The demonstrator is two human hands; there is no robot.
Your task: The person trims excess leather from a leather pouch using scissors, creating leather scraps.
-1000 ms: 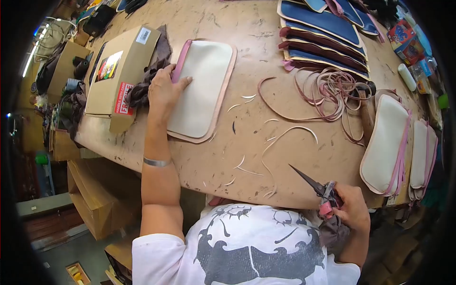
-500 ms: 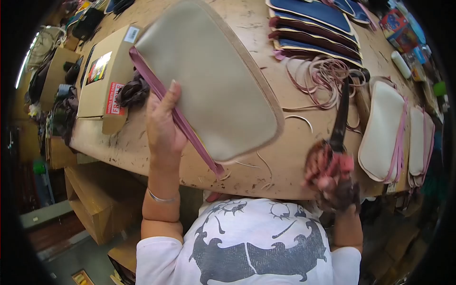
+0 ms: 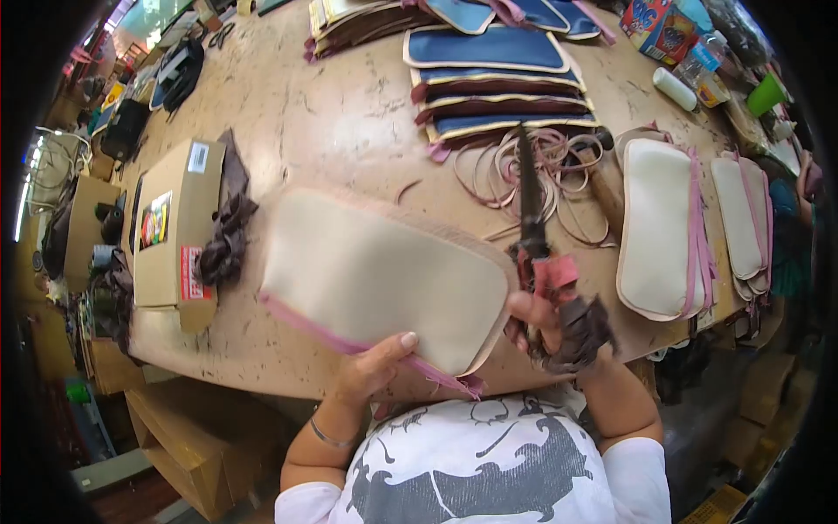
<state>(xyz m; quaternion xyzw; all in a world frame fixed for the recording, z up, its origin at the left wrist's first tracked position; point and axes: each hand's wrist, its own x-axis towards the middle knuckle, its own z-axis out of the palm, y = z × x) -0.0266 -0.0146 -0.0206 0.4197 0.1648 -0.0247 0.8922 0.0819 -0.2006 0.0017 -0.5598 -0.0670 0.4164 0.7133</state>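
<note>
My left hand [image 3: 375, 367] grips a cream pouch piece [image 3: 384, 279] by its lower edge, thumb on top and fingers underneath. A pink zipper strip [image 3: 323, 335] runs along that edge, and its frayed end hangs near my body. In my right hand [image 3: 563, 327], wrapped in dark cloth, is a pair of scissors [image 3: 531, 196] with reddish padding on the handles. Their dark blades point away from me, over a tangle of pale pink strips [image 3: 497, 175]. The right thumb and fingers are right at the piece's right edge.
Blue and maroon pouches [image 3: 489, 51] lie stacked at the back. Cream pouches with pink strips [image 3: 659, 227] lie on the right, beside a wooden-handled tool [image 3: 605, 192]. A cardboard box [image 3: 179, 236] and dark cloth [image 3: 229, 244] sit left. A bottle [image 3: 698, 65] stands back right.
The cream piece has come down and turned flatter, toward my right hand. My right hand has moved left and up with the scissors, close to the piece. The view has shifted.
</note>
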